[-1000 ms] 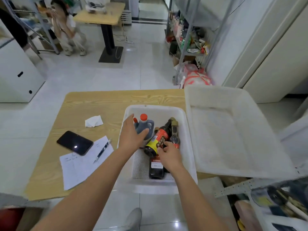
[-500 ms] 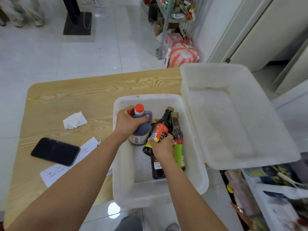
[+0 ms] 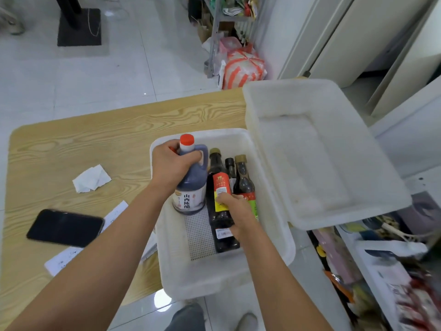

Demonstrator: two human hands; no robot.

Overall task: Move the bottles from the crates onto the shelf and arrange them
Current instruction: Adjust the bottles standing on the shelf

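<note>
**Both hands loaded, lift-out from crate starting**

Change vs a second ago: no more reaching, now gripping.
- Holding the jug [image 3: 191, 192] by neck and handle with the left hand [image 3: 175, 163], fingers wrapped round it. Upright at the far-left corner of the crate [image 3: 181, 278]; cannot tell whether its base is clear of the mesh floor.
- Clamping the red-label bottle [image 3: 220, 185] in the right hand [image 3: 238, 211], thumb across the label, mid-crate. Tipped up from lying slanted to near upright.
- Same for the green-label bottle [image 3: 243, 177], touching it on the right. Cannot tell whether held in the same grip.
- Black-capped bottle [image 3: 230, 164] wedged between those two. Dark base with a white tag at the near end, under the right hand: maybe the same bottle lying flat, cannot tell.

For the task: grasp looks done, carry to the shelf likely next. At least one bottle left in the crate for another trip.

Writing: reads 山西陈醋 on the jug's white label. Red label, green label and white tag too small to read.

Left of the crate, on the table [image 3: 95, 130]: phone [image 3: 64, 226], tissue [image 3: 91, 179], paper [image 3: 71, 256]. Right of the crate, overlapping its rim: bigger crate [image 3: 334, 96], no bottles visible inside.
</note>
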